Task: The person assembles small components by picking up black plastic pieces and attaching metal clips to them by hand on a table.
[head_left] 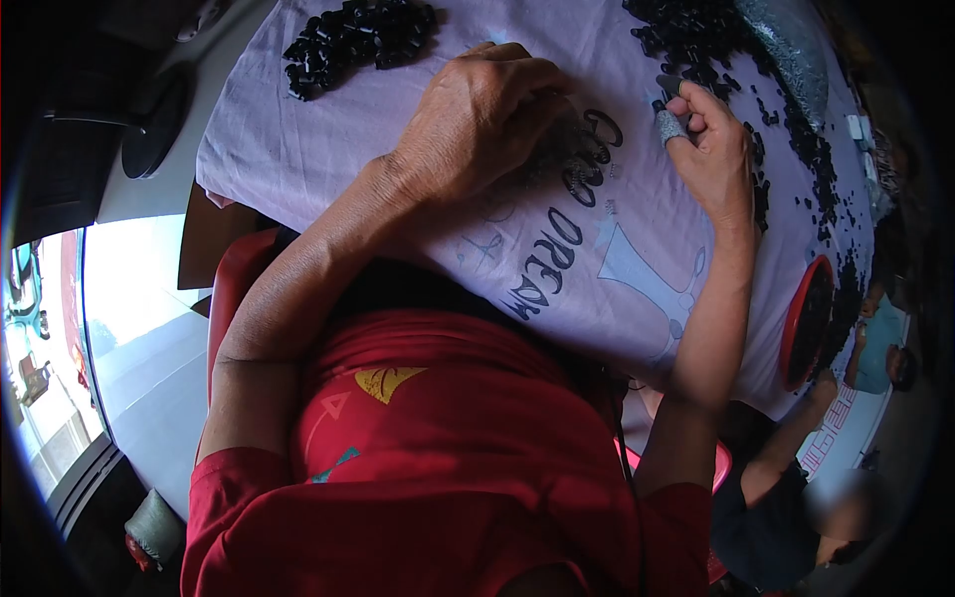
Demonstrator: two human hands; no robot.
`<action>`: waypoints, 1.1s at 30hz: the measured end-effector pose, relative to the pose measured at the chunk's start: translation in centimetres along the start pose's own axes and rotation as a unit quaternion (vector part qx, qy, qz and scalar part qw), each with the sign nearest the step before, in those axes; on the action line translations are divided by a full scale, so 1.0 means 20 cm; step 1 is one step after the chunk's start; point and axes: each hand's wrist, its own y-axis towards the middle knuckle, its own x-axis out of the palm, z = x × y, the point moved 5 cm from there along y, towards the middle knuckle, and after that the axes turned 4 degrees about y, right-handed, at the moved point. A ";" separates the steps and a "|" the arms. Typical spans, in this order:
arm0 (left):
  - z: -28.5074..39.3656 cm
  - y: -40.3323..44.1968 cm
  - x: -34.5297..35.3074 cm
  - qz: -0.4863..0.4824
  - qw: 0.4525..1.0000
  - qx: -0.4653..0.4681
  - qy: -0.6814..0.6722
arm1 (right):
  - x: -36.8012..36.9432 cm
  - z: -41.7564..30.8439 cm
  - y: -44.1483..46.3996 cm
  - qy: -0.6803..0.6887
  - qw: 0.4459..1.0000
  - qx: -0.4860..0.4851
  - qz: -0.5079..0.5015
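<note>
My left hand (487,109) is over the pink printed cloth (617,189), its fingers curled inward and their tips hidden. Whatever it may be holding does not show. Dark bits lie in the shadow beside it. To its right, my right hand (718,159) pinches a small black cylindrical piece (668,86) between thumb and fingers. Grey wrapping (669,126) covers part of its thumb. A heap of small black cylindrical pieces (358,42) lies beyond the left hand. Just past the right hand spreads a larger heap of black pieces (686,40).
A red-rimmed basin (793,338) holding black pieces stands at the table's right side. Near the far right edge rests a clear plastic bag (791,55) of small greyish contents. Another person in dark clothing (761,527) sits at the lower right, an arm reaching toward the table.
</note>
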 end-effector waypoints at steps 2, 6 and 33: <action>0.00 0.00 0.00 0.006 1.000 -0.003 0.002 | 0.00 -0.01 0.00 -0.004 1.000 -0.005 -0.001; 0.00 0.00 -0.01 0.005 1.000 -0.013 0.001 | 0.02 -0.05 0.00 -0.021 1.000 -0.002 -0.018; 0.03 0.02 -0.01 -0.007 1.000 -0.002 -0.007 | 0.06 -0.22 -0.02 0.058 0.995 -0.076 0.008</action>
